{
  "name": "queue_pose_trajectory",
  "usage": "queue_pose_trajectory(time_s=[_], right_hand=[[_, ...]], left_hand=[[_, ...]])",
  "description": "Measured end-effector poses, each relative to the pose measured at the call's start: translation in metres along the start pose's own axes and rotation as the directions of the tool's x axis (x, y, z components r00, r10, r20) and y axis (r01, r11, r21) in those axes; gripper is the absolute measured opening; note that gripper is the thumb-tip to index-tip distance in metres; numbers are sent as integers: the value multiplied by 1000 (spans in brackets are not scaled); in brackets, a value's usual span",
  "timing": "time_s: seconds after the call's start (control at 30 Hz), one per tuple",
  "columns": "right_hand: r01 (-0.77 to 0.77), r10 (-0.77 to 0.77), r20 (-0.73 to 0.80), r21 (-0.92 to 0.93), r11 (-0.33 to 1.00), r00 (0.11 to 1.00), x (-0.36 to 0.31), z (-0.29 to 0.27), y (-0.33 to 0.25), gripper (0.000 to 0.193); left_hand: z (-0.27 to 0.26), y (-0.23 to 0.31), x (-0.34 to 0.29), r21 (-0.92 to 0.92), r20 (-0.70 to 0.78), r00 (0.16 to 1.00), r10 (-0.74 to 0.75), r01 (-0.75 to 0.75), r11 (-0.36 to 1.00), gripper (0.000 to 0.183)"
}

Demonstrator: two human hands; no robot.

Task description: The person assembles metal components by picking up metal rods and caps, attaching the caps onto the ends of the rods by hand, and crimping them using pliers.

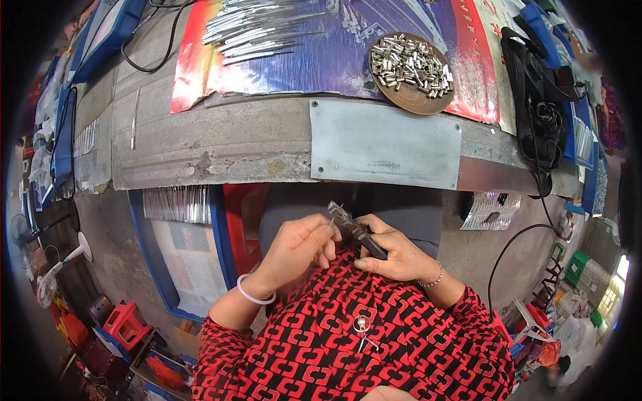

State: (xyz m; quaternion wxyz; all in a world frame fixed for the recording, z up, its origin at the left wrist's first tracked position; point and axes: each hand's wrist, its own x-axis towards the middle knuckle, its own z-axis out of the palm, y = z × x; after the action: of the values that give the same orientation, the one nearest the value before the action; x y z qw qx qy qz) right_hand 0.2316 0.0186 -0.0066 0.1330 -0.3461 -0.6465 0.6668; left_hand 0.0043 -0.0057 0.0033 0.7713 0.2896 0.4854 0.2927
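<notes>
In my right hand [394,254] are what look like pliers [364,237], with a metallic head and a black handle. They tilt up and leftward in front of my body, below the bench edge. Beside the metal head, my left hand [304,244] is closed in a pinch. A thin, shiny bit shows at its fingertips, too small to name. Beyond both hands, on the bench, a round brown dish [418,108] holds many small silver metal cylinders [411,65]. Slim metal strips [257,40] lie in a pile at the far left of the dish.
A pale metal plate [384,144] is fixed along the bench edge [221,164]. One thin rod [135,120] lies to the left. Under the bench stands a blue-rimmed tray [157,267] with metal strips. A black bag [531,100] and cable are at right.
</notes>
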Motion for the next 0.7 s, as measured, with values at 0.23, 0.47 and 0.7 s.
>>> queue_pose_trajectory(time_s=[0.23, 0.47, 0.7], right_hand=[[219, -214, -51, 316, 923, 976, -8, -27, -18, 21], [-134, -355, -679, -555, 821, 643, -17, -97, -74, 20], [-554, -424, -740, -672, 491, 523, 38, -179, -51, 31]], left_hand=[[6, 23, -12, -67, -153, 957, 247, -259, 963, 30], [13, 34, -11, -301, -46, 961, 273, -274, 913, 36], [25, 24, -4, -378, 112, 956, 273, -213, 901, 29]])
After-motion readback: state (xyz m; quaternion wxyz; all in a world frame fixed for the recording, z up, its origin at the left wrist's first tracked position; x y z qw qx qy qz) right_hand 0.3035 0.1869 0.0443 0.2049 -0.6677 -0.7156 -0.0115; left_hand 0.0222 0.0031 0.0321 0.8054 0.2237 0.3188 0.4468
